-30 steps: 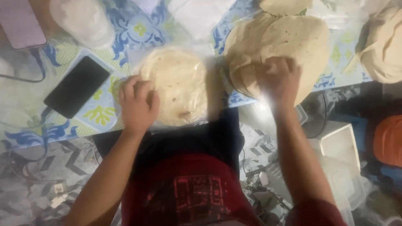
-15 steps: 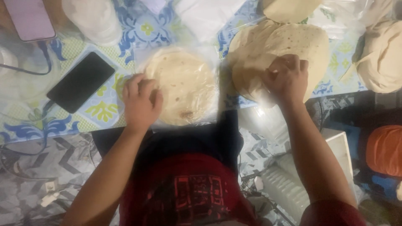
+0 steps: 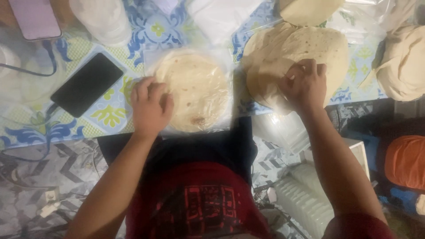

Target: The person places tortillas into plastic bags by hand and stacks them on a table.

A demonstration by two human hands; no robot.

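My left hand (image 3: 149,106) rests flat on the left edge of a round tortilla (image 3: 195,90) that lies on a clear plastic sheet at the table's front edge. My right hand (image 3: 305,84) is pinched on the near edge of the top tortilla of a stack (image 3: 301,48) to the right. Both forearms reach up from below, over my red and black shirt.
A black phone (image 3: 86,84) lies left of the tortilla on the blue and yellow patterned tablecloth (image 3: 106,117). A pink phone (image 3: 35,17) sits at far left top. More tortilla piles (image 3: 405,62) lie at right. White containers (image 3: 305,203) and an orange object (image 3: 405,161) sit below.
The view has shifted slightly. My right hand has slid up onto the stack and pinched its top tortilla. My left hand stays on the single tortilla.
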